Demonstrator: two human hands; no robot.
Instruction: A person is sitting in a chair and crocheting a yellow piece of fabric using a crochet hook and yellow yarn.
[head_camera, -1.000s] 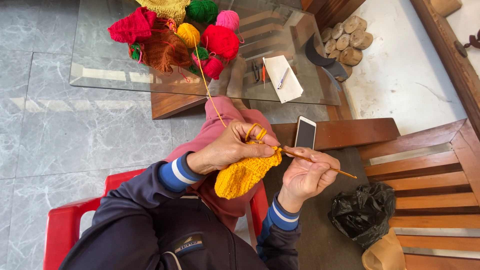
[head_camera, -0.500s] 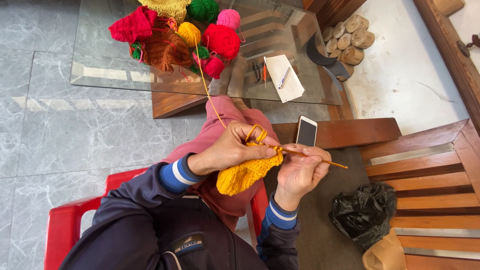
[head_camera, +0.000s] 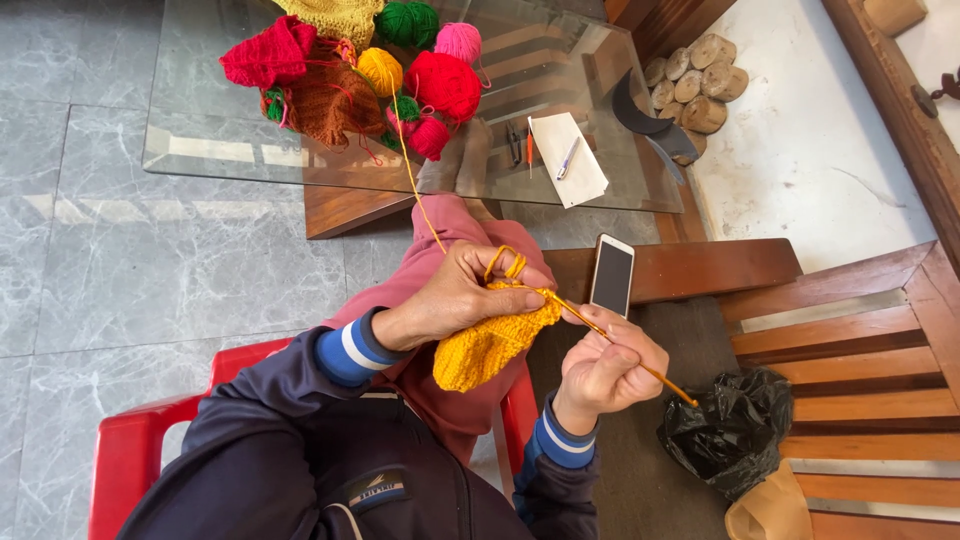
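Crochet piece (head_camera: 488, 345): yellow, hanging from the left hand over the lap, between the two hands
Left hand (head_camera: 455, 298): grip closed on the top edge of the crochet piece, with yellow yarn (head_camera: 420, 195) looped over the raised finger
Right hand (head_camera: 603, 368): grip closed around the crochet hook (head_camera: 640, 365), its tip at the edge of the piece
Change from a second ago: the hook's tail points further down and to the right; the hands sit a little closer to the phone (head_camera: 611, 275); the piece hangs in the same spot
Yarn line: one strand runs from the left hand up to the yellow ball (head_camera: 380, 70) on the glass desk (head_camera: 200, 150)
Yarn balls counted: one yellow, one green (head_camera: 408, 20), one pink (head_camera: 458, 42), two red
Knitted pieces on the desk: one red (head_camera: 265, 55), one brown (head_camera: 325, 100), one pale yellow at the top edge
Paper (head_camera: 568, 158): one sheet with one pen on it
Phone: one, screen dark, on the wooden bench (head_camera: 720, 265)
Black bag (head_camera: 730, 430): one, beside the right hand
Red chair (head_camera: 140, 450): one, under the person
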